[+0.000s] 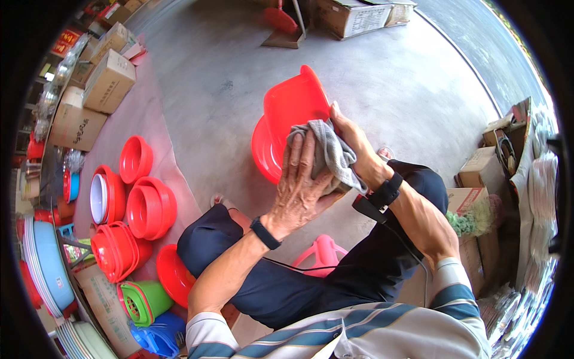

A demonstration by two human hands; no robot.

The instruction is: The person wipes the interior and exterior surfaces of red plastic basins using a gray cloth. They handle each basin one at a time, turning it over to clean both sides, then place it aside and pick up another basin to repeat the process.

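Observation:
In front of me a red plastic vessel [293, 96], with a flared lip, is held tilted above the floor. Behind it shows part of a red basin [263, 150]; whether the two touch I cannot tell. My left hand [298, 186] presses a crumpled grey cloth [329, 146] against the near side of the vessel, fingers spread flat over the fabric. At the vessel's right edge, my right hand [358, 146] grips with the thumb up along the rim; its other fingers are hidden by the cloth and the vessel. Dark bands circle both wrists.
Stacked red basins [150, 208], red buckets [116, 251], a green mop-wringer bucket [145, 300] and a blue plastic item [159, 334] crowd the left. Cardboard boxes [110, 80] stand beyond. A pink stool [322, 256] sits between my legs. A red dustpan [280, 20] is ahead.

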